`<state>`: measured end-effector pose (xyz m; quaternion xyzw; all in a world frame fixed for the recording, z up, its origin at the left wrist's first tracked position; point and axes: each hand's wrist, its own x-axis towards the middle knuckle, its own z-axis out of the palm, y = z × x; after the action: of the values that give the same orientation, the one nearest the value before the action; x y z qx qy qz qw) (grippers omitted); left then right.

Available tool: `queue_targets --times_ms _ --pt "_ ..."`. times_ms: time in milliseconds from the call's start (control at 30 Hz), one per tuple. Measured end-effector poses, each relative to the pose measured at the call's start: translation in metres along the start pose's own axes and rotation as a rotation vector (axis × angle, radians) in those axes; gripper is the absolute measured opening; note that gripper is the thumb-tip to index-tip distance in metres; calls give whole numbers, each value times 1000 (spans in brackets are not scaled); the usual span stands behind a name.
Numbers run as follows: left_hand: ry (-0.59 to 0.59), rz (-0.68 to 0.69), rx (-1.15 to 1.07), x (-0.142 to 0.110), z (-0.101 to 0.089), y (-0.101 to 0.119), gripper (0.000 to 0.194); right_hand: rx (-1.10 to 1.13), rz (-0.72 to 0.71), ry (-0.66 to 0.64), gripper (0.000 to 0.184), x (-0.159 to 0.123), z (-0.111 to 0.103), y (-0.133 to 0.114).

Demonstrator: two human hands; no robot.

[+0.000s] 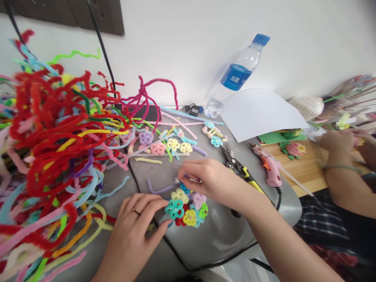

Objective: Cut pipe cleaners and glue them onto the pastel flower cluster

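A cluster of small looped pipe-cleaner flowers point(189, 216) in teal, yellow, red, green, lilac and blue lies on the grey surface. My left hand point(135, 223) holds its left edge, index fingertip at the teal flower and thumb just below. Over the cluster's top, my right hand point(202, 176) is closed in a pinch beside a blue flower point(185, 188). A bit of pale lilac shows at its fingertips; the fingers hide the rest. Just left of that pinch lies a bent purple pipe cleaner point(158, 191).
A tangled heap of pipe cleaners point(58, 129) fills the left. Loose flowers point(173, 145) lie behind my hands. Yellow-black pliers point(239, 166), a pink glue gun point(268, 166), white paper point(261, 111) and a water bottle point(237, 76) are rightward. Another person's hands point(337, 143) work far right. A black cable point(176, 252) crosses in front.
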<state>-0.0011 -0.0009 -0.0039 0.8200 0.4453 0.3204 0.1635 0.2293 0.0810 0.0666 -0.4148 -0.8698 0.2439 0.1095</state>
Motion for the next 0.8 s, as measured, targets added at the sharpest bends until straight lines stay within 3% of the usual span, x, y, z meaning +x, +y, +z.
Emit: queue_targets --times_ms 400,533,800 --pt "-5 -7 0 0 -1 0 14 35 -6 -9 14 -2 -1 0" --pt "-16 -16 -11 0 -1 0 16 97 -5 137 11 -11 -14 -2" --pt "13 -5 2 0 -1 0 15 113 238 479 11 -46 -36 -2"
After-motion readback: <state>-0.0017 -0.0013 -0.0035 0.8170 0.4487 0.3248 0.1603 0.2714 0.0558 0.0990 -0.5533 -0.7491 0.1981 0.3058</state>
